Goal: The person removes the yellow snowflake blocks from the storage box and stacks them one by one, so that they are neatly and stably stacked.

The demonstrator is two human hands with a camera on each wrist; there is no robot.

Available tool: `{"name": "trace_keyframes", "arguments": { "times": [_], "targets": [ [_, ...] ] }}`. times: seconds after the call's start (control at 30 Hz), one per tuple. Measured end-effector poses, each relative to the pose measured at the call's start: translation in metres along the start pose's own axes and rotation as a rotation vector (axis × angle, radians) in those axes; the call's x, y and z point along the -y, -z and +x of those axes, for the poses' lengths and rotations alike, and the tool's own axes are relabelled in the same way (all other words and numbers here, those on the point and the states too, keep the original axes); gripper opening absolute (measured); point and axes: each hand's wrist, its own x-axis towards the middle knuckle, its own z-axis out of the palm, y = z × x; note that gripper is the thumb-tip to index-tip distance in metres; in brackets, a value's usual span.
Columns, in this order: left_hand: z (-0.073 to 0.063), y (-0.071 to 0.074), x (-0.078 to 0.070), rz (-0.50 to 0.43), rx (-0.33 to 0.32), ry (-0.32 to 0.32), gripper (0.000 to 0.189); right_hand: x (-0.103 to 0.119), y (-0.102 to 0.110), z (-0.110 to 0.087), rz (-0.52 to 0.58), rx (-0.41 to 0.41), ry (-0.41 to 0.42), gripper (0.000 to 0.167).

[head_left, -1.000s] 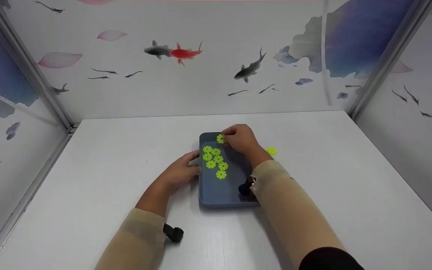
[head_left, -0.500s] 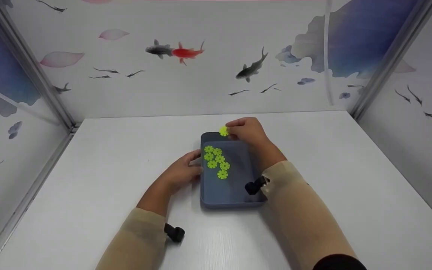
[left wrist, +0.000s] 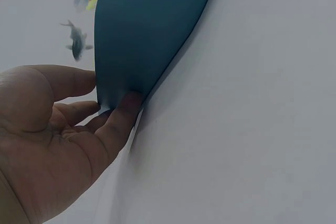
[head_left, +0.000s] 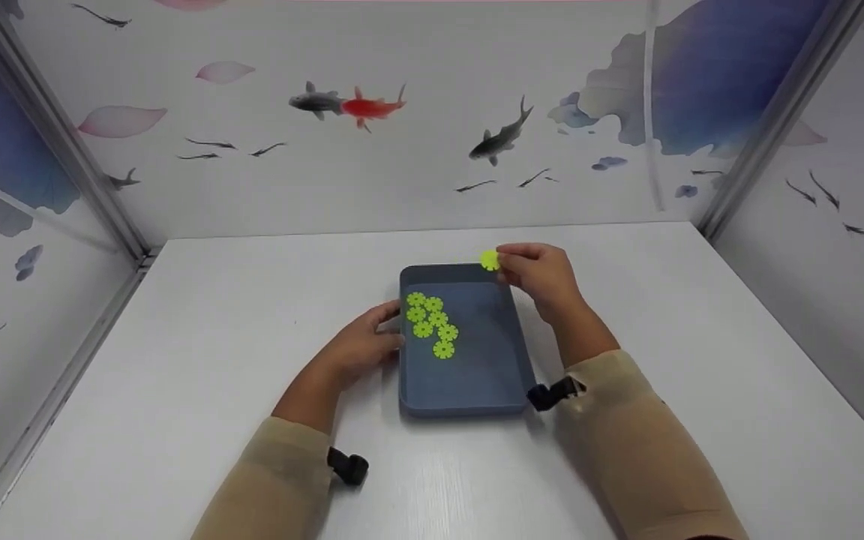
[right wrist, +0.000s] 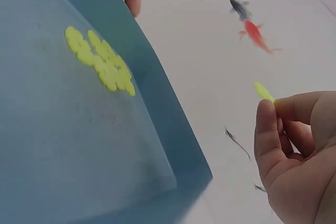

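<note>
Right hand [head_left: 541, 277] pinches one yellow disc [head_left: 489, 260] near the far right corner of the tray [head_left: 477, 360]; left hand [head_left: 353, 349], unclenched, presses the tray's left side. Advise: light edge pinch, tray steady, other discs [head_left: 438, 319] undisturbed.

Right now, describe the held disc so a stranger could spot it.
On the white table is a blue-grey tray. Near its far right corner, the right hand pinches a yellow disc. The other visible discs lie in the tray; only this one is held.

The right hand [head_left: 541, 274] has carried its disc [head_left: 489, 260] rightward, near the tray's [head_left: 484, 367] far right corner, uncovering most of the right side
</note>
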Motion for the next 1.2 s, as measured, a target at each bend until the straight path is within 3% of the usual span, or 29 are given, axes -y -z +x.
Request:
{"name": "trace_keyframes", "arguments": {
  "times": [0.3, 0.63, 0.97, 1.2],
  "targets": [
    [-0.001, 0.001, 0.002, 0.005, 0.007, -0.021, 0.071, -0.010, 0.040, -0.003, 0.076, -0.058, -0.045, 0.032],
    [-0.001, 0.001, 0.002, 0.025, -0.005, -0.010, 0.069, -0.016, 0.073, -0.006, 0.023, -0.099, -0.114, 0.032],
    [-0.003, 0.002, 0.001, 0.030, 0.001, -0.020, 0.069, -0.035, 0.086, -0.002, -0.004, -0.068, -0.156, 0.036],
    [0.000, 0.002, 0.002, 0.025, -0.002, -0.011, 0.068, -0.052, 0.092, 0.003, -0.057, -0.058, -0.228, 0.040]
  ]
}}
